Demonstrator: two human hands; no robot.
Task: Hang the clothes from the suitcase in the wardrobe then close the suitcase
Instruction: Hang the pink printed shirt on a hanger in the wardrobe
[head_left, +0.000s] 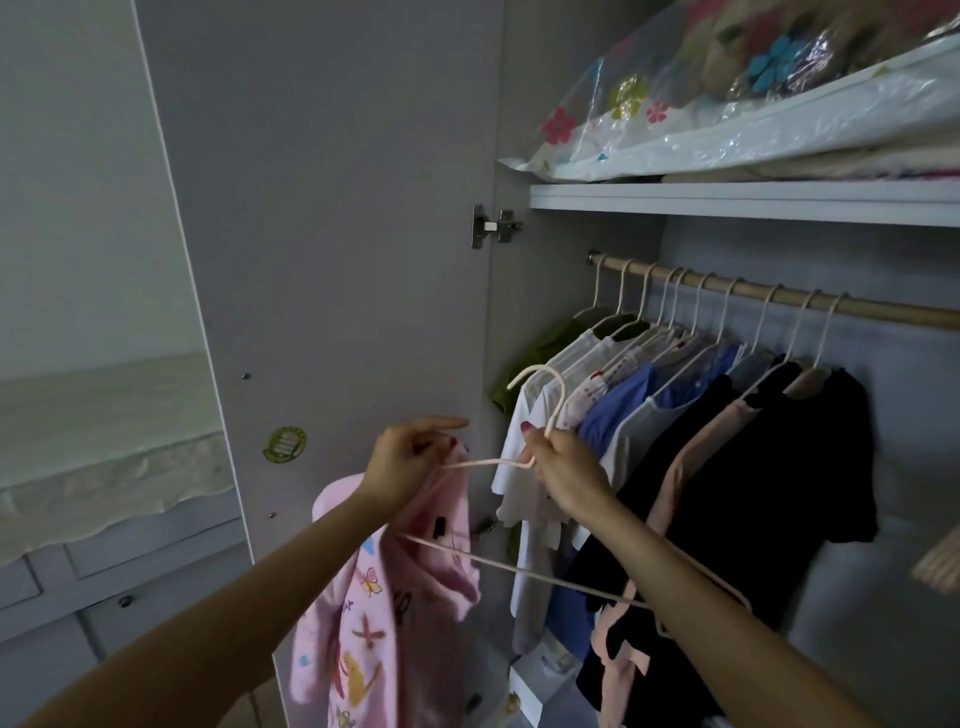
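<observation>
Pink cotton with butterfly and flower prints, the garment hangs low at the near left in the head view, in front of the open wardrobe door. Its upper edge is bunched in the left hand, whose fingers curl round the cloth and the left tip of a pale wire hanger. The right hand sits just to the right of the left one, pinching the hanger at the base of its hook, with the hook curving up above the knuckles. The hanger's lower bar runs from under the pink garment toward the right, passing beneath the right forearm. Both hands are near each other but not touching, each clamped on the hanger. Farther right and beyond the hands, a wooden rail carries a row of hung clothes, white and blue ones at the left, black ones at the right. Above the rail, a shelf holds bedding in clear flowered plastic bags.
</observation>
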